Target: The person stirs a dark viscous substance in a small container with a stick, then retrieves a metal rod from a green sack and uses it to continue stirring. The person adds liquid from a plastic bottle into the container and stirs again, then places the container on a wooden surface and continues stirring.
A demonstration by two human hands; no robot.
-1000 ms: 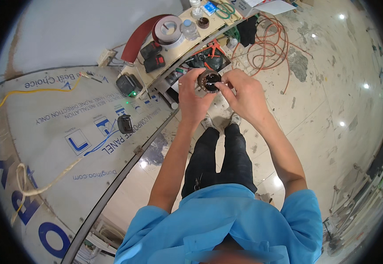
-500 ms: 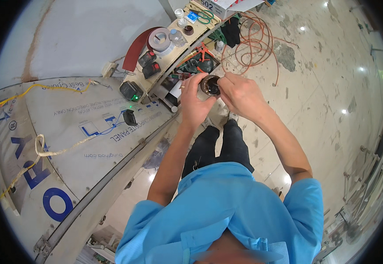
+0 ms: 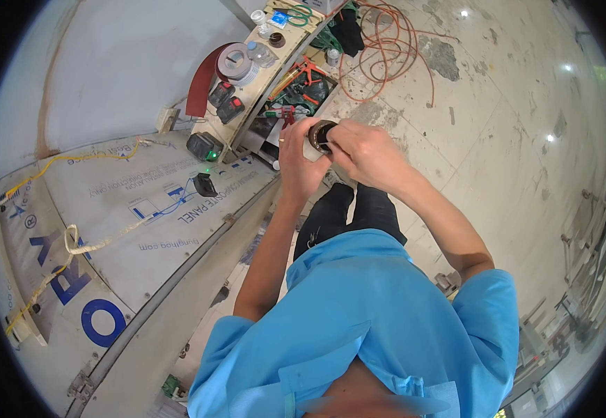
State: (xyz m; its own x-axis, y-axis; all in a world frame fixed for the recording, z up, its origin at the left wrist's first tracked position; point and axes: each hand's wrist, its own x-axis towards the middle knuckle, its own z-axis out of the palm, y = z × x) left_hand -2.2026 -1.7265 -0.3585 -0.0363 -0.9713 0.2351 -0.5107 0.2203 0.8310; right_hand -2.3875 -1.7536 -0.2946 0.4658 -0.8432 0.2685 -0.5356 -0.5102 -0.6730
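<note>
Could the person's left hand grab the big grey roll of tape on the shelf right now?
Probably not straight away: the left hand is wrapped around the small dark round part, with the right hand on it too. The grey tape roll lies uncovered farther up the shelf.

The panel (image 3: 129, 230) is pale grey with blue lettering and thin blue line markings, and a yellow cord (image 3: 45, 292) trails across it. Just above the panel's upper edge sit a black box with a small green light (image 3: 204, 147) and a dark red band (image 3: 202, 82) curling beside a grey tape roll (image 3: 234, 61). Beyond the panel, an orange cable (image 3: 393, 49) loops over the mottled beige floor (image 3: 498, 139). Both hands close on a round black and brown part (image 3: 320, 134). The shirt (image 3: 358, 327) is plain bright blue, the trousers (image 3: 348, 216) black.
</note>
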